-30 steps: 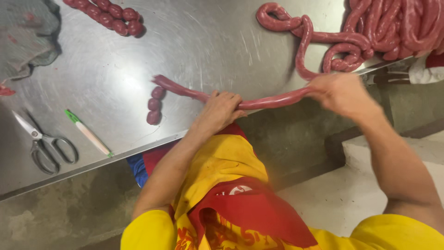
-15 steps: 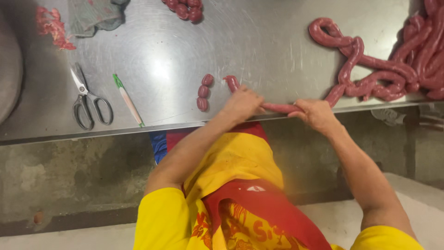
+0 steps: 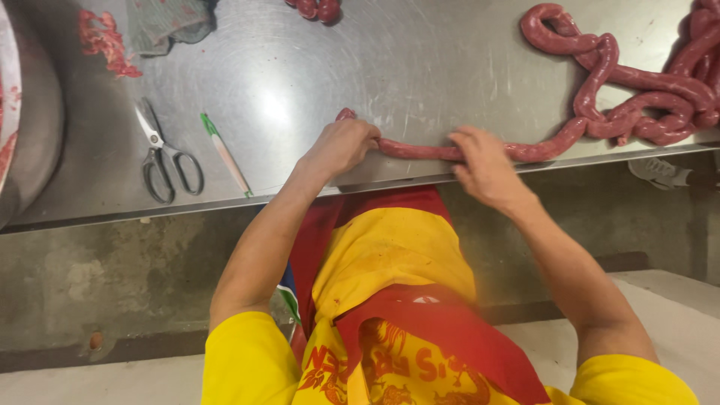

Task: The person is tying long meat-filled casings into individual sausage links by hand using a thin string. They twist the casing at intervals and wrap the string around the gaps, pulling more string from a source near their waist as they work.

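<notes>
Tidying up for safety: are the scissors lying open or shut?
Shut: the scissors lie flat on the table, blades together in one point.

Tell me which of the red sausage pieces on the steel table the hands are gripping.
The long straight red sausage length at the table's near edge, held between left hand and right hand; the small cluster lies untouched.

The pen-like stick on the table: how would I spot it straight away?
Start at the steel table, near its front edge left of the left hand. Beside the scissors lies a thin pale stick with a green tip, the only straight, slim thing there.
</notes>
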